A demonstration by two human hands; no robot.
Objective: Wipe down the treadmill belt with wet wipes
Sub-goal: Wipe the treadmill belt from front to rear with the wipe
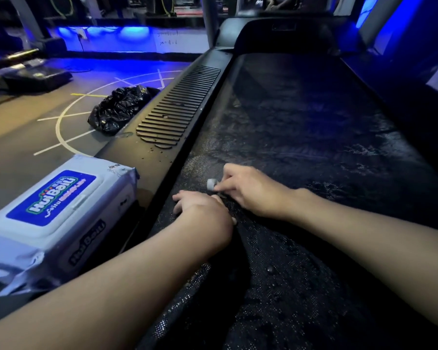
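The belt (301, 127) lies under both hands, wet, its long axis running straight ahead of them. The right hand (250, 190) pinches a small pale wad (211, 184), probably wipe, at its fingertips, low over the belt. The left hand (202, 208) rests just beside it, fingers down, holding nothing visible. The rail (182, 109) runs close on its left, with open belt ahead and rightward. The pack (61, 205) sits farther left.

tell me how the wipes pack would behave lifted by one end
The wipes pack looks full and blocky, so probably heavy for its size. Its soft film is crinkled at the ends, so it would likely sag. Glossy film may be slippery.
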